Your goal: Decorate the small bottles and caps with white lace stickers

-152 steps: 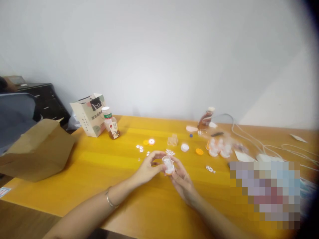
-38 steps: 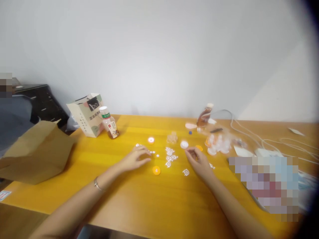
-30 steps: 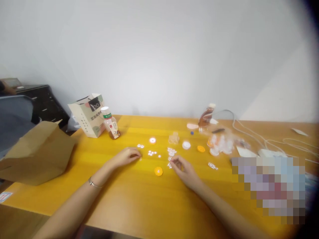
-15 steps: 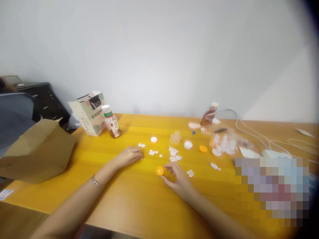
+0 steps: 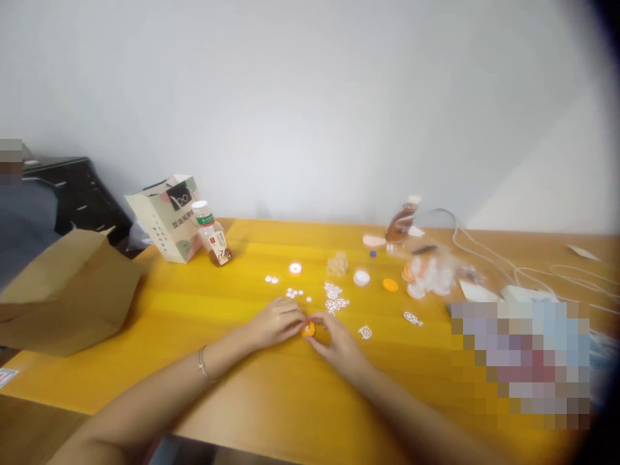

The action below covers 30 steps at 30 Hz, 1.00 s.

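I have both hands meeting on the orange disc [image 5: 308, 330]: left hand [image 5: 276, 322] and right hand [image 5: 336, 338] pinch it between fingertips, flat on the tabletop [image 5: 242, 374], equally near each.

**Around the yellow table**

At the far left of your yellow table [image 5: 252, 381] a printed paper bag [image 5: 165, 216] stands with a tea bottle [image 5: 212, 242] just beside it. A brown paper bag [image 5: 68, 290] lies at the left edge. Farther back you have a tilted brown bottle [image 5: 401, 225], white cables [image 5: 508, 268], and what may be clear plastic cups [image 5: 431, 278], blurred.
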Each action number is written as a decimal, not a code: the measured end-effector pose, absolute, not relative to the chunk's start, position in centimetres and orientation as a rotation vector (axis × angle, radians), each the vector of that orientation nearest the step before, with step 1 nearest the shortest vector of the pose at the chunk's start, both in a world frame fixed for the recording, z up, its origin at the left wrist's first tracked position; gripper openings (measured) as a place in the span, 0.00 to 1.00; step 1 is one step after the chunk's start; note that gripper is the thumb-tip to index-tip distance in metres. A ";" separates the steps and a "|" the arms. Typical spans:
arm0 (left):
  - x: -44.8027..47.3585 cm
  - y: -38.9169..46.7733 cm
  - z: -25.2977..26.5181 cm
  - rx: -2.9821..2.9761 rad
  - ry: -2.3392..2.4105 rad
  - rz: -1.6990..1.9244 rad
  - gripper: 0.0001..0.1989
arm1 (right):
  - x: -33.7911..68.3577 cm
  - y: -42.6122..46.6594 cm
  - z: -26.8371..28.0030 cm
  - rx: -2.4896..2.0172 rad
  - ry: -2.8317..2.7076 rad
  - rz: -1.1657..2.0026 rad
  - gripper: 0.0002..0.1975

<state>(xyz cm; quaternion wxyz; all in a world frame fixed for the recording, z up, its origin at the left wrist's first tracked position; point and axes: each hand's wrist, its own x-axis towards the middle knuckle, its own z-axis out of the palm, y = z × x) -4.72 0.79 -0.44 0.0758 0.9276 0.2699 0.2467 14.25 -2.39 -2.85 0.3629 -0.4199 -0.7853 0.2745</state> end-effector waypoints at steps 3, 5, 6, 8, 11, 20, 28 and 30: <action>-4.4 0.9 -1.0 2.794 0.781 0.752 0.09 | 14.3 -2.4 -2.9 -1.083 -2.018 0.725 0.12; -4.5 0.9 -1.2 2.816 0.758 0.745 0.08 | 14.2 -2.4 -2.8 -1.089 -2.020 0.731 0.11; -4.6 0.9 -1.2 2.834 0.750 0.741 0.08 | 14.2 -2.4 -2.8 -1.093 -2.020 0.732 0.11; -4.7 0.8 -1.1 2.876 0.739 0.736 0.08 | 14.2 -2.4 -2.9 -1.094 -2.017 0.732 0.11; -4.9 0.7 -0.8 2.969 0.683 0.707 0.09 | 14.2 -2.4 -2.9 -1.096 -2.008 0.725 0.12; -6.1 0.4 -0.9 3.026 0.605 0.655 0.15 | 14.4 -2.4 -3.2 -1.071 -2.029 0.611 0.09; -6.4 0.3 -1.6 2.982 0.623 0.687 0.16 | 14.4 -2.3 -3.7 -1.039 -2.039 0.541 0.09; -6.4 0.2 -1.4 2.994 0.626 0.668 0.16 | 14.4 -2.3 -3.7 -1.032 -2.045 0.519 0.08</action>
